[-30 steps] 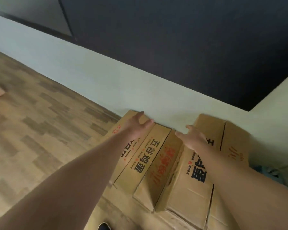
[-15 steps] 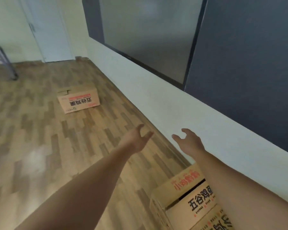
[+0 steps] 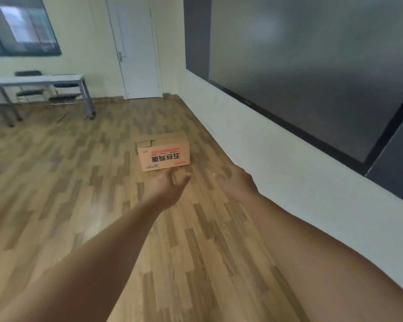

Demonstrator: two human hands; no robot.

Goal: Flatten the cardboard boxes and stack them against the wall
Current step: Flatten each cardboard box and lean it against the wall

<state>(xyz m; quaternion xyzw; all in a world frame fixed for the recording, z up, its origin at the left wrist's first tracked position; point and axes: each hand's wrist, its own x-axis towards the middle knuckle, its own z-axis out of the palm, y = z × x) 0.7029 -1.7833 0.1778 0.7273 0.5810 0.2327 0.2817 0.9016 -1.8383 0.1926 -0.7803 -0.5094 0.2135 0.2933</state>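
Note:
One brown cardboard box [image 3: 163, 151] with black and red print stands unflattened on the wood floor, a short way from the right-hand wall [image 3: 277, 159]. A small flap on its top left corner sticks up. My left hand [image 3: 166, 188] reaches out just in front of the box, fingers apart and holding nothing. My right hand [image 3: 235, 183] is stretched out beside it to the right, also with fingers apart and nothing in it. Neither hand touches the box. The stack of flattened boxes is out of view.
A white door [image 3: 137, 49] stands shut at the far end. A grey table [image 3: 40, 81] with dark chairs [image 3: 29, 91] behind it stands at the far left under a window [image 3: 21, 29]. A dark panel [image 3: 312, 61] runs along the right wall.
My view has swung left from the flattened boxes by the wall to the open floor. Both hands came off the stack, and the standing box is now close in front of them.

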